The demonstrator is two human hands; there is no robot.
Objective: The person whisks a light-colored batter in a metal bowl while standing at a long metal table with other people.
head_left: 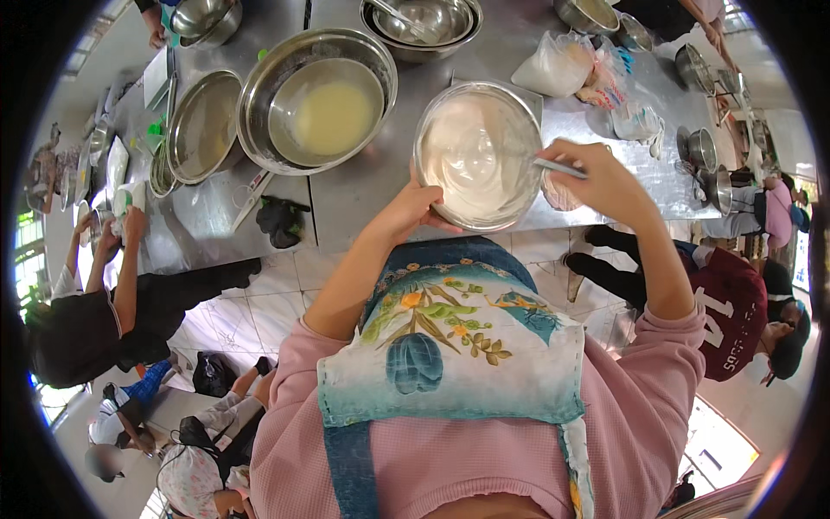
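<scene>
My left hand (425,204) grips the lower left rim and side of a stainless steel mixing bowl (421,133) at the table's front edge. Inside lies a glossy, cream-coloured batter or cream (473,152) with swirl marks. My right hand (583,175) is closed around the grey handle of a utensil (561,167) that reaches over the bowl's right rim; its working end is hidden in the mixture. To the left, a smaller steel bowl (280,113) with pale yellow liquid (337,117) sits inside a larger steel basin (255,139).
Scissors (251,201) and a black plastic bag (282,222) lie left on the steel table (389,175). Stacked bowls (476,32) stand behind, filled plastic bags (557,65) at back right. A person in black (97,324) works at left; a person in maroon (733,311) is at right.
</scene>
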